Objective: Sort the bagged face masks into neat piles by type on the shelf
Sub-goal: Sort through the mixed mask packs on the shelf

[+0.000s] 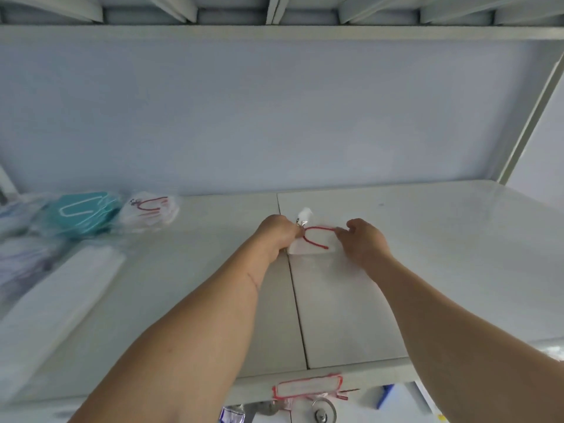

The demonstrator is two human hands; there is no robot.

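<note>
A bagged white face mask with red ear loops (314, 242) lies flat near the middle of the white shelf (427, 254). My left hand (277, 235) grips its left edge with curled fingers. My right hand (364, 239) pinches its right edge. At the shelf's far left sit a pile of teal bagged masks (82, 213) and, beside it, a pile of white masks with red loops (149, 209).
More clear-bagged masks (21, 261) lie blurred at the left edge. A long flat white pack (61, 297) lies diagonally at the front left. A red-bordered label (308, 386) hangs on the shelf's front edge. An upper shelf (274, 32) runs overhead, and a post (531, 117) stands at right.
</note>
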